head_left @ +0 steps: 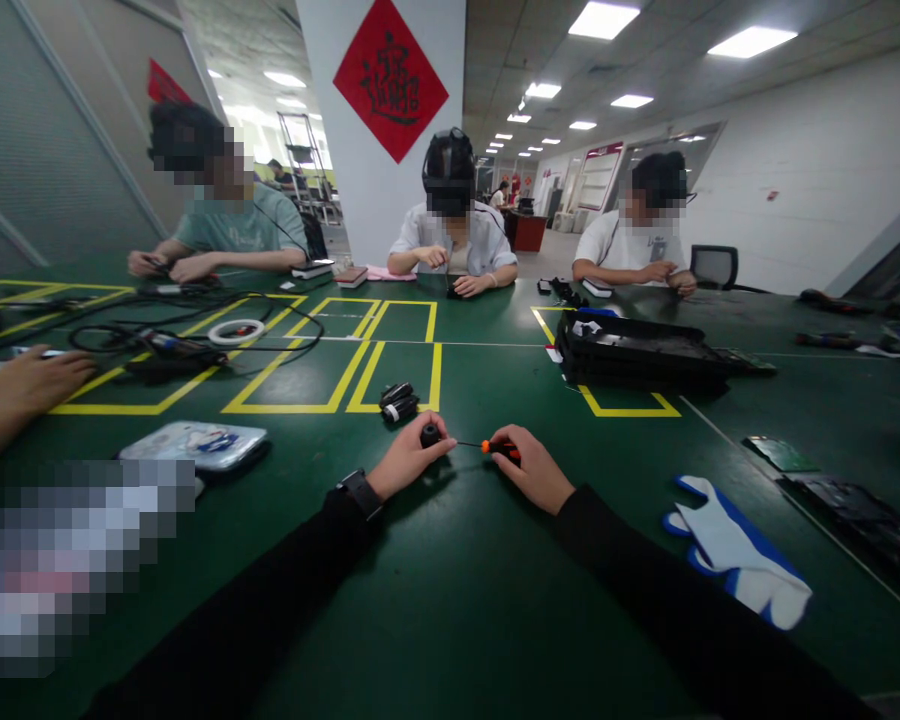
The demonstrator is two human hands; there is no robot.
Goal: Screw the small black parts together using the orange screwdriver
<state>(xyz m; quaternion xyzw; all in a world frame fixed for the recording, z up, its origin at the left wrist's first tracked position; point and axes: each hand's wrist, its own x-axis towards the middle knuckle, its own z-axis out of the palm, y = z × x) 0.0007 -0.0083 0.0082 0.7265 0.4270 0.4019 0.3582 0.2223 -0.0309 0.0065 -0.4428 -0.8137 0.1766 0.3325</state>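
Observation:
My left hand point(412, 455) is closed around a small black round part point(430, 434), held just above the green table; its exact kind is too small to make out. In my right hand point(529, 465) is a screwdriver point(504, 451) with a black and orange handle. Its thin shaft points left, and the tip reaches my left fingertips beside the black part; whether it touches the part I cannot tell. Just beyond my left hand lies a bundle of black cylindrical pieces point(399, 402), one with a white label.
A stack of black plastic housings point(637, 350) stands at the right back. Blue and white gloves point(742, 550) lie near my right arm, a phone point(195, 445) on the left. Cables point(157, 340) and a white ring point(236, 332) lie further left. Several people sit around the table point(450, 620).

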